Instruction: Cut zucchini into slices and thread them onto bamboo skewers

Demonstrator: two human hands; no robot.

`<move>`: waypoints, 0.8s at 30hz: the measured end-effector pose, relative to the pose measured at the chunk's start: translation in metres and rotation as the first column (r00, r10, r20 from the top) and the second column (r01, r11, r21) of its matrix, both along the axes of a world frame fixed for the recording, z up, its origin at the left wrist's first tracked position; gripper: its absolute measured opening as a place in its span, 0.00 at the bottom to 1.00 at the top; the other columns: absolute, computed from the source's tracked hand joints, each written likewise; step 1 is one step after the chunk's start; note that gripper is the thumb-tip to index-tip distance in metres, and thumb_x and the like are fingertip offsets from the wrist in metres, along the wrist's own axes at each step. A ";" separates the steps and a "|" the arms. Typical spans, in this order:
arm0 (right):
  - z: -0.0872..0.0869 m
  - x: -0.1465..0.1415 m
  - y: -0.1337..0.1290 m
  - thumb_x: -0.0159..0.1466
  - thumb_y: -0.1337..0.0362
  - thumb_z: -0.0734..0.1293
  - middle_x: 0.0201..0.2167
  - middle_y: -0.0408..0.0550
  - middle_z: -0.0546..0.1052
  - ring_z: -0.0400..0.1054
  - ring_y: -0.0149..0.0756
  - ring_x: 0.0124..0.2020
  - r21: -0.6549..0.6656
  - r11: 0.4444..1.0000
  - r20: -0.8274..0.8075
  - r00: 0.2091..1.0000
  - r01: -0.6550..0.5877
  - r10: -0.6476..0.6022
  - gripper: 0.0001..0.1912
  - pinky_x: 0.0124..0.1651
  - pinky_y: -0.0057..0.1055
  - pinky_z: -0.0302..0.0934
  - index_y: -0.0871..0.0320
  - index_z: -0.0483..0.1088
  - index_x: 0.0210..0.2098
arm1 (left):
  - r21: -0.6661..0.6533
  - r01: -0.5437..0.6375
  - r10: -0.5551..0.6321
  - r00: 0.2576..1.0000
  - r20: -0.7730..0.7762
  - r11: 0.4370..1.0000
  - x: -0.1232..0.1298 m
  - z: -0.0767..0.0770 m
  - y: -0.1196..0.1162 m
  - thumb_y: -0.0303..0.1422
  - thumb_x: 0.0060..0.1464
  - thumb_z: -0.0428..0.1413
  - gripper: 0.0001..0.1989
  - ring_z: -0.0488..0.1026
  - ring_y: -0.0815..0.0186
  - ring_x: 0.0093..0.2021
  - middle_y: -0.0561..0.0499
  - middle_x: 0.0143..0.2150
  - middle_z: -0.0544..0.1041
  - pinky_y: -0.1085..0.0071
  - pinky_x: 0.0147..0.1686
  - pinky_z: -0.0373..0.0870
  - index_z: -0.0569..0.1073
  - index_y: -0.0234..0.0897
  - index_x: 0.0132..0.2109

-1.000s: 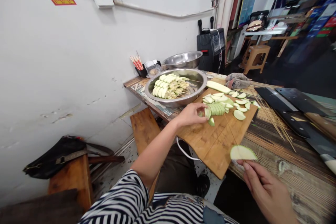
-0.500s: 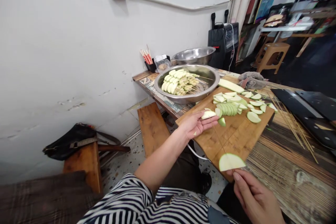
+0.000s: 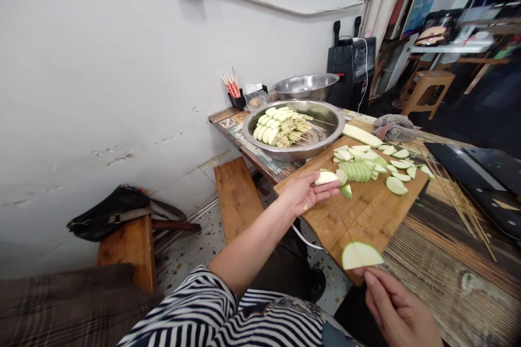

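Observation:
Palm up over the near left part of the wooden cutting board (image 3: 362, 217), my left hand (image 3: 304, 193) holds a pale zucchini slice (image 3: 326, 177) between thumb and fingers. My right hand (image 3: 401, 306), nearer to me, pinches a thin wooden skewer (image 3: 343, 218). A half-round zucchini slice (image 3: 362, 256) is threaded on that skewer close to my fingertips. The skewer's far end points to my left hand; its tip is hard to make out. Sliced zucchini (image 3: 354, 171) lies heaped and scattered on the board, with a long cut zucchini piece (image 3: 360, 135) behind.
A steel basin (image 3: 337, 138) behind the board holds skewered slices (image 3: 277, 123). Another steel basin (image 3: 305, 85) stands farther back. Loose skewers (image 3: 464, 203), a black flat object (image 3: 480, 173) and a grey cloth (image 3: 394, 128) lie on the right. A wooden bench (image 3: 237, 195) is at left.
The whole view has shifted slightly, so things sit a little farther right. Both hands keep their grip, and the slice stays on the skewer near my right fingertips.

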State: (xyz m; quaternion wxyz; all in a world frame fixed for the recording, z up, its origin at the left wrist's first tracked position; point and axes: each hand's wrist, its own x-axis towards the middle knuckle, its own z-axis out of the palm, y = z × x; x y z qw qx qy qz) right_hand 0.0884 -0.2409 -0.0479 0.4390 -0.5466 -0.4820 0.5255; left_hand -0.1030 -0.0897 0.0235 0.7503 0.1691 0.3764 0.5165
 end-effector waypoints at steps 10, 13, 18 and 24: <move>-0.015 0.014 -0.005 0.60 0.51 0.69 0.17 0.41 0.65 0.57 0.30 0.18 -0.005 0.998 0.087 0.995 -0.058 0.058 0.18 0.20 0.22 0.54 0.58 0.75 0.41 | 0.018 -0.020 0.020 1.000 -0.022 1.000 0.002 0.007 -0.004 0.23 0.62 0.45 0.11 0.79 0.53 0.41 0.31 0.43 0.77 0.51 0.49 0.72 0.70 0.21 0.45; -0.016 0.015 -0.003 0.60 0.51 0.68 0.17 0.40 0.63 0.56 0.29 0.18 -0.001 0.997 0.122 0.990 -0.073 0.073 0.18 0.19 0.22 0.53 0.58 0.75 0.41 | 0.032 -0.012 0.013 1.000 -0.028 0.999 0.002 0.009 -0.006 0.23 0.63 0.44 0.11 0.79 0.53 0.41 0.30 0.43 0.77 0.50 0.49 0.72 0.70 0.22 0.44; -0.013 0.013 -0.003 0.60 0.50 0.68 0.17 0.40 0.63 0.56 0.29 0.19 -0.005 0.998 0.118 0.991 -0.064 0.064 0.18 0.21 0.22 0.55 0.59 0.75 0.40 | 0.047 0.000 0.002 0.999 -0.048 0.999 0.003 0.012 -0.008 0.23 0.63 0.44 0.11 0.79 0.54 0.41 0.32 0.42 0.78 0.51 0.49 0.72 0.70 0.23 0.43; -0.007 0.010 -0.004 0.59 0.48 0.69 0.16 0.39 0.60 0.53 0.28 0.17 -0.095 0.994 0.022 0.999 -0.046 0.049 0.21 0.18 0.22 0.51 0.59 0.74 0.40 | 0.052 0.006 -0.004 0.999 -0.051 0.999 0.006 0.012 -0.008 0.23 0.62 0.45 0.10 0.79 0.55 0.38 0.35 0.38 0.78 0.49 0.48 0.72 0.70 0.24 0.42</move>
